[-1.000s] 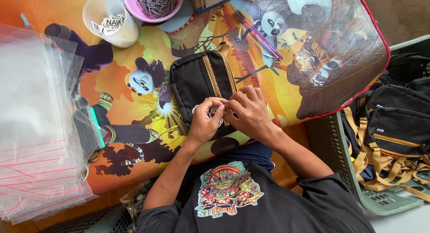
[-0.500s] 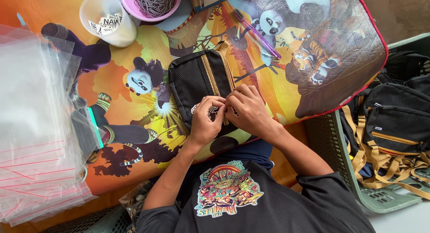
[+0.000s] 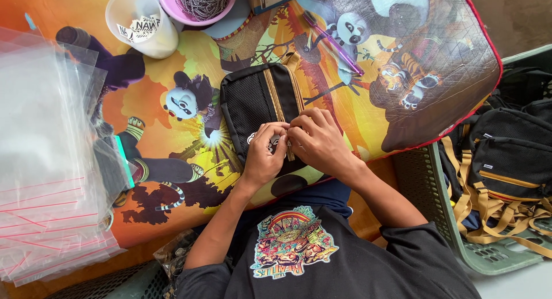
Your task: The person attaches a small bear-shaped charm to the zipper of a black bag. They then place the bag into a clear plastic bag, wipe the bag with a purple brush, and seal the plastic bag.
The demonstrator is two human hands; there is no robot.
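Hands meet over a small black pouch (image 3: 261, 112) with tan zipper trim, which lies at the centre of a worktop covered by a bright cartoon-print cloth (image 3: 368, 63). Against the pictures from a second earlier, little has changed: the pouch lies in the same spot and both hands are still bunched at its near end, the fingers drawn a shade tighter together.

The left hand (image 3: 265, 152) curls its fingers inward, pinching a small pale tag or pull at the pouch's 6 o'clock edge. The right hand (image 3: 319, 139) presses against it from 3 o'clock, fingertips (image 3: 296, 131) bent onto the same small piece and onto the tan zipper line; exactly what is gripped is hidden by the fingers.

At 9 o'clock a stack of clear zip bags (image 3: 49, 161) with red seal lines is piled. At 11 o'clock stands a white cup (image 3: 144, 26) of paper slips, with a pink bowl (image 3: 201, 3) of metal bead chain beside it at 12. A purple pen (image 3: 333, 43) lies at 1 o'clock. At 3 o'clock a green plastic crate (image 3: 454, 241) holds more black pouches (image 3: 512, 155) with tan straps.
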